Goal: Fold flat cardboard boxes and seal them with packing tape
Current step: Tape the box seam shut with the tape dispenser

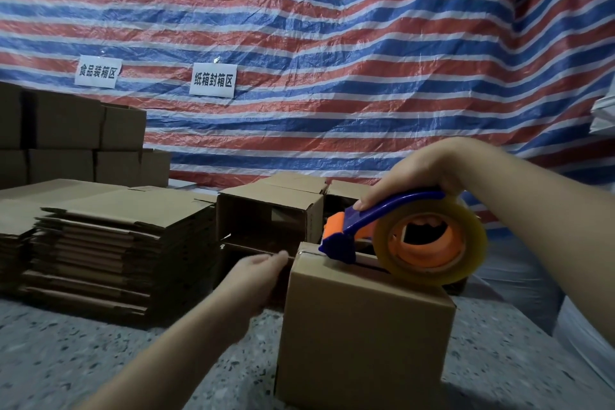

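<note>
A folded brown cardboard box [362, 336] stands upright on the speckled floor in front of me. My right hand [422, 173] grips a blue and orange tape dispenser [359, 230] with a clear tape roll [429, 240]. The dispenser's blade end rests on the box's top seam near the far left edge. My left hand [256, 280] presses against the box's upper left side, fingers curled at the top edge.
A tall stack of flat cardboard boxes [109, 250] lies to the left. Assembled open boxes [269, 210] sit behind the one I hold, more stacked at far left [66, 136]. A striped tarp [332, 43] with two paper signs hangs behind.
</note>
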Tool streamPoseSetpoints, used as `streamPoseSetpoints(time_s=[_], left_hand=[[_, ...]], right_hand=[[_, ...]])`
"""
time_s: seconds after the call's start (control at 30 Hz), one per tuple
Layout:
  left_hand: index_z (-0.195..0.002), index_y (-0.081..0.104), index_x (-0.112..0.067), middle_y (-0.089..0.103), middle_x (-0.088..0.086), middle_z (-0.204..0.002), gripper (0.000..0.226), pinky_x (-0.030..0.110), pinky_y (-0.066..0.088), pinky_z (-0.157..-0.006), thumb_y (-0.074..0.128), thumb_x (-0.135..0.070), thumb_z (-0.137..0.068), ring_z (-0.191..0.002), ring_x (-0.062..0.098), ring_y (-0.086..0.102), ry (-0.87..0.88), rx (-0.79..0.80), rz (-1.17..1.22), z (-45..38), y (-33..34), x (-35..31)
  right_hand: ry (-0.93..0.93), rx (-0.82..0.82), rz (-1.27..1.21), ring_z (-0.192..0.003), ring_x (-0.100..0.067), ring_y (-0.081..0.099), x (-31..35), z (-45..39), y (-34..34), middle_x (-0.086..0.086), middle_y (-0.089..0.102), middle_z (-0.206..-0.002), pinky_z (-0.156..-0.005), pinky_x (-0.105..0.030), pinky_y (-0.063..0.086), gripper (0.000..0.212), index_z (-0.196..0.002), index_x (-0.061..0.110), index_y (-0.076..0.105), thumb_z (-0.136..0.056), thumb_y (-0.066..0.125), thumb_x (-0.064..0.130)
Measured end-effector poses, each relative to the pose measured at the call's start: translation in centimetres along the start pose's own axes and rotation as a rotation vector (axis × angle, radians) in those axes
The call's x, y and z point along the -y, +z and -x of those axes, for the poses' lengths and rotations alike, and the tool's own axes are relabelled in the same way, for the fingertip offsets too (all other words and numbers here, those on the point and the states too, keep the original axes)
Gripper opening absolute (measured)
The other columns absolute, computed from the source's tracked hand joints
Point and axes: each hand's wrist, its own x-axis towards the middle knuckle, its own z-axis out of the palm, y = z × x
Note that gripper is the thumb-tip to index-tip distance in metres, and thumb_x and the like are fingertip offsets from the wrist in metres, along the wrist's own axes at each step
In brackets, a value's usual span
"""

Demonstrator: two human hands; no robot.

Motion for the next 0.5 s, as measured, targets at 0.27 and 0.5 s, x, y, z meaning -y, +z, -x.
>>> streamPoseSetpoints(time_s=[0.27,0.5], left_hand=[[-0.096,0.071,-0.013,0.066,0.003,-0.078,0.041,0.026,0.044,-0.062,0.06,-0.052,-0.091,-0.072,0.015,0.059,0.123,0.047,-0.237,0.2,1.1,-3.1],[-0.101,0.07,-0.007,0.065,0.007,-0.081,0.042,0.031,0.051,-0.07,0.058,-0.047,-0.094,-0.077,0.02,0.061,0.12,0.049,-0.242,0.4,1.2,-3.3]], right_hand=[[0.01,-0.001,0.015,-0.059,-0.013,0.071,0.1,-0.2,-0.1,-0.003,0.076,-0.077,-0.052,-0.024,0.055,0.063,-0.103,0.02,0.067,-0.057,0.077,0.062],[0.069,-0.064,0.069,-0.067,-0.019,0.074,-0.3,0.0,-1.1,-0.008,0.078,-0.083,-0.057,-0.028,0.057,0.087,-0.113,0.014,0.069,-0.047,0.081,0.07]])
